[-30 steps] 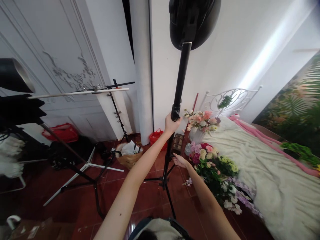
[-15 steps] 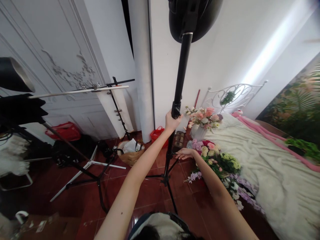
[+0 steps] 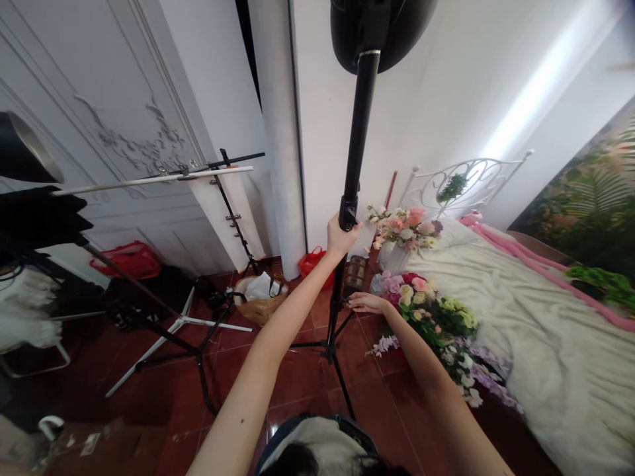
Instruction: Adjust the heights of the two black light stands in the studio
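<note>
A black light stand (image 3: 361,112) rises in front of me, with a dark rounded lamp head (image 3: 384,33) on top. My left hand (image 3: 342,239) is wrapped round the pole, just below its upper clamp collar (image 3: 348,213). Lower down, my right hand (image 3: 367,303) is turned palm up. Its fingertips pinch the small knob on the lower collar (image 3: 337,305); the knob itself is mostly covered. The stand's tripod legs (image 3: 342,383) spread over the red tiled floor.
Flower bunches (image 3: 421,307) and a vase of flowers (image 3: 404,228) stand right, beside a bed with a cream cover (image 3: 546,330). A wicker basket (image 3: 260,307), red bag (image 3: 311,261) and other stands (image 3: 198,357) are left. A brown barrel-like object (image 3: 356,274) sits behind the pole.
The view has shifted slightly, so the lamp head appears a little higher and further left. Both hands keep their places on the stand.
</note>
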The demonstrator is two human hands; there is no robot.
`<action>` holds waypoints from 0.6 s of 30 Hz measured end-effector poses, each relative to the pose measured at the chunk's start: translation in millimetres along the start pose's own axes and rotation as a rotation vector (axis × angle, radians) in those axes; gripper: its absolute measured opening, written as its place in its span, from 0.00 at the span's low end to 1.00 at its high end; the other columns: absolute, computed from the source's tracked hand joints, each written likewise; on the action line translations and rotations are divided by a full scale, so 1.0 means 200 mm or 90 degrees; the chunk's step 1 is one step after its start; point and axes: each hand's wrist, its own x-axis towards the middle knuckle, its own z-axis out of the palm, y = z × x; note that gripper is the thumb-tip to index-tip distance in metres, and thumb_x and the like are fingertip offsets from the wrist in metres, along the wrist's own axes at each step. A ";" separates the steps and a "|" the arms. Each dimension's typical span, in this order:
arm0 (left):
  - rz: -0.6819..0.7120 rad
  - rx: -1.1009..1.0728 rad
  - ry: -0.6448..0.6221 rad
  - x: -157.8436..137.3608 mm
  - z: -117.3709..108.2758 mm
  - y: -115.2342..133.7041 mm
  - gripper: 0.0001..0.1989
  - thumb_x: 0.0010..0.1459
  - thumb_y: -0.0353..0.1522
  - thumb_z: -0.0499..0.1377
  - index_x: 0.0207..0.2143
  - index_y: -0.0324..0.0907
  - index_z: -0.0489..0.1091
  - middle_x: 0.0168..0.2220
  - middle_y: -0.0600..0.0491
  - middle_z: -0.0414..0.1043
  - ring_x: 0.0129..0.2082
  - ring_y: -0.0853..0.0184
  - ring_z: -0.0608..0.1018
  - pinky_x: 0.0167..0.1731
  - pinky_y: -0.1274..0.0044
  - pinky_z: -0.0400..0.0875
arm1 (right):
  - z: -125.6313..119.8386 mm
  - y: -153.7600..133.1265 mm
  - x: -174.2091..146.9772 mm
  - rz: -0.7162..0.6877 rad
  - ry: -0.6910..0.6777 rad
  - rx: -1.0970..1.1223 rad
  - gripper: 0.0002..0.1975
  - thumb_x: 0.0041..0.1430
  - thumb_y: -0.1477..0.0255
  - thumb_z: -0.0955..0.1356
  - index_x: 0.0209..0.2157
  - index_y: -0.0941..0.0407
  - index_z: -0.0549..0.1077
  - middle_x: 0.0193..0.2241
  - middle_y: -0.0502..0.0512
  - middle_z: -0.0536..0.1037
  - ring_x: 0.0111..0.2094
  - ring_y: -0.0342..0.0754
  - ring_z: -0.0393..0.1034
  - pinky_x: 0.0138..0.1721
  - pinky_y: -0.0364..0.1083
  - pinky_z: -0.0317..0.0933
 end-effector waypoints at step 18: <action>-0.007 -0.012 -0.007 0.01 0.00 -0.02 0.07 0.43 0.30 0.61 0.21 0.39 0.64 0.19 0.58 0.64 0.20 0.74 0.66 0.23 0.80 0.61 | 0.08 0.09 0.06 -0.319 0.250 -0.247 0.03 0.40 0.74 0.69 0.23 0.55 0.70 0.33 0.52 0.73 0.39 0.47 0.68 0.46 0.47 0.59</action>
